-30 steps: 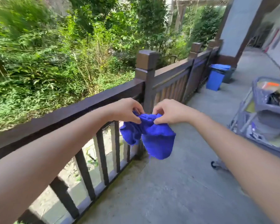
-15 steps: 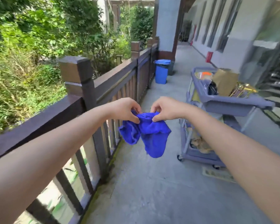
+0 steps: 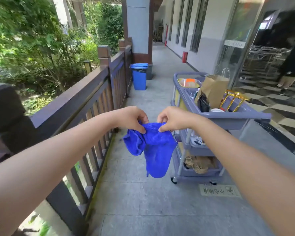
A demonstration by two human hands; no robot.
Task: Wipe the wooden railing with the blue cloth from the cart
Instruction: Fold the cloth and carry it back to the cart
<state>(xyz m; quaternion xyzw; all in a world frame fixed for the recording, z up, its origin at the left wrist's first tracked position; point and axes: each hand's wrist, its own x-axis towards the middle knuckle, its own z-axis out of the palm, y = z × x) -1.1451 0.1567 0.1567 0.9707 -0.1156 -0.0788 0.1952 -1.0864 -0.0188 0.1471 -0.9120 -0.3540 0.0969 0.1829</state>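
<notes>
Both hands — left hand, right hand — pinch the crumpled blue microfibre cloth shut-fingered. View has swung off the dark brown wooden railing, now nine o'clock; grey plastic cart at two o'clock — wiping seems finished.

Both arms outstretched; left hand and right hand pinching, knuckles up, close together.

Floor sign lettering blurred; illegible
</notes>
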